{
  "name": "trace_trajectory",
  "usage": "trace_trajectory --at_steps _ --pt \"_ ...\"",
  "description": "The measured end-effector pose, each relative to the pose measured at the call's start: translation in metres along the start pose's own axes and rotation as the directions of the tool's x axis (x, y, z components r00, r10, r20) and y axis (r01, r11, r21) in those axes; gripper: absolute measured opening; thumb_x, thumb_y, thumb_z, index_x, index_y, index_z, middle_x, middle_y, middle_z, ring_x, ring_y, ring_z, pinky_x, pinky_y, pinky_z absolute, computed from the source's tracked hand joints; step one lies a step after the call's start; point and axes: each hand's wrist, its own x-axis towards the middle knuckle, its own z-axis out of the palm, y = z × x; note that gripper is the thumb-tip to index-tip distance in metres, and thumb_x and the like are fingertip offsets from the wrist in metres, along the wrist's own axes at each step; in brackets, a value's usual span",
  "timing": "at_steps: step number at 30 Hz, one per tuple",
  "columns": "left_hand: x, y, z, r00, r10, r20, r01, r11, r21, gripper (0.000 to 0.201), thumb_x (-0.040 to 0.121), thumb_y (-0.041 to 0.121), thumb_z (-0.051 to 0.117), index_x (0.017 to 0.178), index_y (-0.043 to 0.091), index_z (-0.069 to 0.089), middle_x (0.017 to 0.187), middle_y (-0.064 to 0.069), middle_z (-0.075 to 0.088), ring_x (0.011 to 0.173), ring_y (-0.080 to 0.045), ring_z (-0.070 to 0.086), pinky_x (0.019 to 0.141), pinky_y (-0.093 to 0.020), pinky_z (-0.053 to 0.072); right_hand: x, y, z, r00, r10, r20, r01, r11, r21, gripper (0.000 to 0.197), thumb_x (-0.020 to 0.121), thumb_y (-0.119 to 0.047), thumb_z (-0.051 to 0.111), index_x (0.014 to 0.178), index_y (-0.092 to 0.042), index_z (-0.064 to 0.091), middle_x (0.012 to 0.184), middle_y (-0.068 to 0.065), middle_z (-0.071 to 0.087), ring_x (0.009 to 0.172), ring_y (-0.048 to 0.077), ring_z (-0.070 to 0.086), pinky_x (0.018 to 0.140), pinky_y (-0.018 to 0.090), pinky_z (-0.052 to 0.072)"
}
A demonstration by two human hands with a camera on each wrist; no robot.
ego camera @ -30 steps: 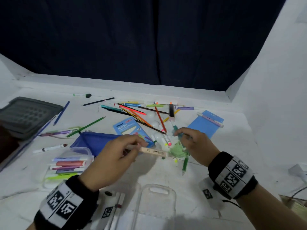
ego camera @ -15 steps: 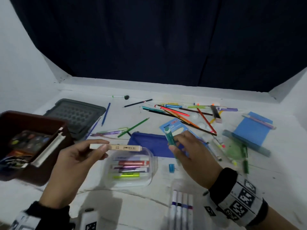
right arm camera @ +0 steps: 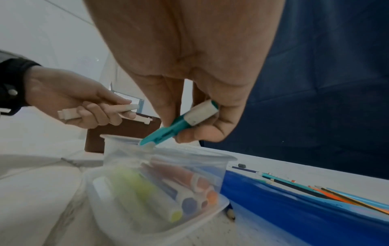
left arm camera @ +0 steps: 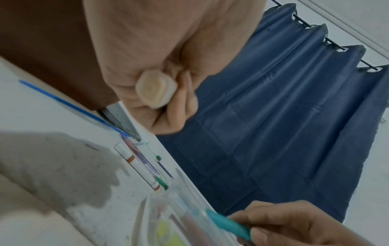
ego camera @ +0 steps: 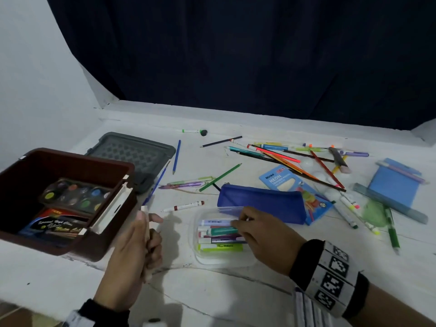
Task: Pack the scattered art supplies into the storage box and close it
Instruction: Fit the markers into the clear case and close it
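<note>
The right hand (ego camera: 264, 232) is pinching a teal marker (right arm camera: 179, 124) over the clear tub (ego camera: 200, 256), the left hand (ego camera: 134, 253) is gripping a beige marker (right arm camera: 101, 110) left of that tub, and the brown storage box (ego camera: 70, 161) is sitting open farther left.

The left hand (ego camera: 134, 253) covers most of the beige marker (ego camera: 146, 234) in the head view — only its tip and lower end show. The right hand (ego camera: 264, 232) hides one end of the teal marker (ego camera: 223, 231). The brown storage box (ego camera: 99, 246) is cut off by the left edge. In the right wrist view the markers inside the clear container (right arm camera: 212, 206) blur through its wall — their labels unreadable.
</note>
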Motion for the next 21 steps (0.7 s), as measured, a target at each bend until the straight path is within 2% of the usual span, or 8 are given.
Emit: trace_trajectory --at_steps 2,5,8,12,15,17,20,21 --pt "0.001 -0.006 -0.008 0.998 -0.066 -0.015 0.067 0.997 0.043 0.031 0.106 0.031 0.043 0.104 0.012 0.067 0.067 -0.006 0.042 0.051 -0.016 0.035 0.056 -0.034 0.016 0.003 0.001 0.004 1.0 -0.024 0.012 0.024 0.999 -0.035 0.031 0.102 -0.019 0.04 0.124 -0.016 0.062 0.114 0.002 0.053 0.104 0.019 0.051 0.087 0.03 0.045" --pt "-0.002 -0.008 -0.02 0.996 -0.073 0.044 0.056 0.952 0.302 0.029 0.102 0.009 0.046 0.09 0.014 0.071 0.068 -0.008 0.053 0.06 -0.021 0.044 0.055 -0.03 0.029 0.007 -0.001 0.009 0.999 -0.048 0.014 0.049 0.99 -0.133 0.032 0.1 -0.023 0.042 0.123 -0.02 0.063 0.112 0.002 0.059 0.106 0.023 0.052 0.084 0.037 0.046" --pt "-0.01 0.003 -0.025 0.985 -0.006 0.172 -0.072 0.895 0.44 0.024 0.101 0.01 0.052 0.091 0.014 0.074 0.065 -0.005 0.056 0.055 -0.014 0.044 0.049 -0.023 0.034 0.013 -0.004 0.011 0.999 -0.027 0.044 0.036 0.976 -0.213 0.033 0.1 -0.028 0.04 0.126 -0.023 0.059 0.118 0.0 0.06 0.114 0.024 0.05 0.089 0.039 0.039" --pt "-0.013 0.015 -0.016 0.98 0.051 0.19 -0.115 0.933 0.341 0.022 0.086 0.01 0.07 0.1 0.023 0.08 0.083 -0.002 0.072 0.052 -0.018 0.045 0.045 -0.02 0.037 0.017 -0.007 0.012 0.997 -0.019 0.074 0.036 0.971 -0.235 0.032 0.101 -0.03 0.04 0.129 -0.026 0.056 0.124 -0.002 0.058 0.118 0.023 0.048 0.094 0.04 0.036" --pt "-0.005 0.014 -0.008 0.967 0.131 0.219 -0.211 0.894 0.396 0.027 0.084 0.006 0.073 0.101 0.025 0.081 0.09 0.01 0.076 0.06 -0.004 0.059 0.056 -0.012 0.045 0.02 -0.006 0.017 0.999 -0.022 0.043 0.031 0.974 -0.226 0.029 0.098 -0.029 0.046 0.124 -0.026 0.06 0.116 -0.001 0.061 0.112 0.024 0.053 0.088 0.04 0.037" --pt "0.003 0.014 -0.003 0.926 0.167 0.338 -0.326 0.804 0.497 0.028 0.089 0.008 0.069 0.106 0.029 0.078 0.097 0.013 0.076 0.079 0.001 0.067 0.07 -0.011 0.047 0.021 -0.006 0.019 1.0 -0.009 0.025 0.014 0.975 -0.22 0.029 0.098 -0.029 0.046 0.123 -0.027 0.061 0.114 -0.002 0.06 0.11 0.024 0.054 0.087 0.039 0.035" --pt "0.012 0.012 0.004 0.811 0.128 0.571 -0.525 0.588 0.615 0.039 0.095 0.009 0.064 0.117 0.04 0.072 0.102 0.02 0.067 0.089 -0.003 0.064 0.074 -0.018 0.046 0.02 -0.002 0.017 1.0 0.01 0.015 -0.007 0.989 -0.15 0.031 0.099 -0.033 0.046 0.127 -0.03 0.059 0.12 -0.004 0.057 0.115 0.018 0.05 0.092 0.037 0.035" --pt "0.014 0.012 0.006 0.785 0.131 0.606 -0.565 0.555 0.611 0.039 0.096 0.01 0.063 0.118 0.041 0.071 0.103 0.022 0.066 0.094 -0.002 0.064 0.077 -0.018 0.047 0.018 0.0 0.015 1.0 0.016 -0.005 -0.017 0.993 -0.114 0.031 0.098 -0.035 0.048 0.126 -0.031 0.06 0.12 -0.006 0.057 0.114 0.017 0.049 0.093 0.036 0.035"
